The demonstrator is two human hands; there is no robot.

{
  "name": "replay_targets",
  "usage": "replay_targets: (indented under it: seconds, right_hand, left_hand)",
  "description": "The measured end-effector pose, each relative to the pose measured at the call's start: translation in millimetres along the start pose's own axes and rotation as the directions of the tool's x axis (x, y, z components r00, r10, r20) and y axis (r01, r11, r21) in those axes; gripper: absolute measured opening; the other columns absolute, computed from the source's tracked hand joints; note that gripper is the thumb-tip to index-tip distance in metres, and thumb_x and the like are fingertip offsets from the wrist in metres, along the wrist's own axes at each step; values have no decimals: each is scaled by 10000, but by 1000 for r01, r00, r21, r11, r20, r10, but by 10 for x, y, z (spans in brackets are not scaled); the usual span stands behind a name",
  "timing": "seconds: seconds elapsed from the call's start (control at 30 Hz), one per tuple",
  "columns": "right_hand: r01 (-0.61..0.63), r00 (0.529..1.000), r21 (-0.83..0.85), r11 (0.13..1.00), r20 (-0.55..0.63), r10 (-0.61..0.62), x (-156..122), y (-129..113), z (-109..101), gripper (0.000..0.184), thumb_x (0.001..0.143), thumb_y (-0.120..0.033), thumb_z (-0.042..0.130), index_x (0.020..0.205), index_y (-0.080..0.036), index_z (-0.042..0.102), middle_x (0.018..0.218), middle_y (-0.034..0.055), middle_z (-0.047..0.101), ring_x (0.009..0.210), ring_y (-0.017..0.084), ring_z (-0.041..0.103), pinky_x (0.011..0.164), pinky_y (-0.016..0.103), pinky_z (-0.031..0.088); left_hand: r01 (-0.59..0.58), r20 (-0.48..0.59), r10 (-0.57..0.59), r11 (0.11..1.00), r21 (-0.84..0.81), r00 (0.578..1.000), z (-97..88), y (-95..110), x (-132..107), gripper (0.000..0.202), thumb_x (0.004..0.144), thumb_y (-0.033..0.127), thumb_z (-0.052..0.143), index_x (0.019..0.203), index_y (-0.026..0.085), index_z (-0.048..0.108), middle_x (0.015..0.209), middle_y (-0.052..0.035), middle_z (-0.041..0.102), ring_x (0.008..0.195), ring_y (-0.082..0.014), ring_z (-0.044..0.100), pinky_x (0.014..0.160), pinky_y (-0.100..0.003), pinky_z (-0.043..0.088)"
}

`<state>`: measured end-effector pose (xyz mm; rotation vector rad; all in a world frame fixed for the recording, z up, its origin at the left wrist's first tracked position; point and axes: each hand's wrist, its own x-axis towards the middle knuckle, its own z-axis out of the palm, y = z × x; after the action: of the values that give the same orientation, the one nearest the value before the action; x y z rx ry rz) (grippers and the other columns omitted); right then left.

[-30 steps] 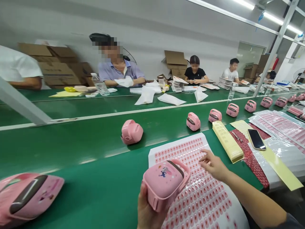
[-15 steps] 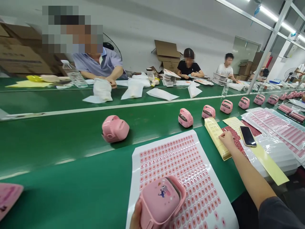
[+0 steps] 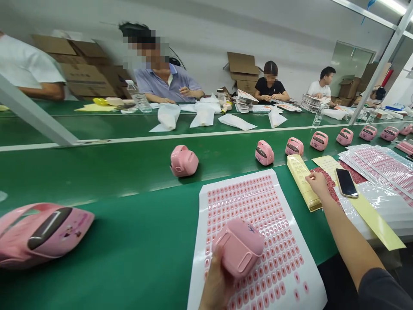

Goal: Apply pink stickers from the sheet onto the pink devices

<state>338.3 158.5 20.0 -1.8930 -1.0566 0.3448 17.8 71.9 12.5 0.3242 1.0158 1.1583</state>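
My left hand (image 3: 217, 282) is closed around a small pink plastic device (image 3: 239, 247) with rounded corners. It is tilted above a white sheet of small pink-and-red oval stickers (image 3: 254, 189), with a ribbed face toward me and part of a printed picture on the top. Over to the right, my right hand (image 3: 318, 183) rests at a folded stack of yellow label sheets (image 3: 301, 178). Its fingers are pinched together there; whatever they hold is too small to make out. A larger-looking pink device (image 3: 48, 237) with a handle and dark panel sits close on the left.
Another pink device (image 3: 184, 161) lies on the green bench ahead; several more (image 3: 264, 153) line up toward the right. A phone (image 3: 346, 183) lies on a yellow strip beside plastic-covered sheets (image 3: 377, 172). Across the bench, several people sit near white pouches (image 3: 204, 114) and bottles (image 3: 318, 117).
My left hand has turned the pink device, so its ribbed face shows instead of its printed top. The view has swung left, bringing the near-left device further in. My right hand stays at the yellow stack.
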Motion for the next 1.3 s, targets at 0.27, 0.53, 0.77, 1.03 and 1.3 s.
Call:
replay_targets:
  seconds: [0.27,0.53,0.77,1.03,1.3]
  right_hand:
    - [3,1000,-43,999,19,-2,26,22,70,103,576,-209,540,481,-193,506,664,67,572,739,214,535,679,305,402]
    - [-34,999,-33,999,41,35,66,86,-11,136,597,-296,537,513,-191,514,600,32,566,661,200,545,631,303,409]
    - [17,1000,-47,999,12,-16,46,70,49,115,576,-230,539,482,-206,478,683,74,567,787,235,542,723,328,412]
    - [-31,998,-18,999,45,32,37,90,-34,146,637,-306,527,546,-197,494,650,39,574,705,211,554,651,312,412]
    - [-6,999,30,1000,34,5,-3,28,9,127,584,-223,540,499,-209,446,700,58,534,802,227,520,751,332,388]
  left_hand:
    - [-94,-32,95,995,32,995,0,-131,-12,715,547,532,703,1153,190,541,961,-70,686,1055,-307,561,855,-376,503]
    - [-163,-4,163,983,88,987,68,-131,-41,683,558,561,699,1130,221,543,1029,-62,652,1066,-289,546,840,-347,505]
    - [-165,-3,166,981,104,986,87,-141,-71,687,563,563,696,1131,211,538,1034,-76,641,1012,-286,572,775,-337,523]
    - [-196,21,195,965,173,981,211,-88,-142,744,539,582,698,1180,256,506,1110,-72,603,997,-280,568,733,-337,521]
    - [-202,30,200,958,204,979,242,-70,-183,746,545,587,688,1198,285,493,1199,-76,549,974,-277,571,682,-326,521]
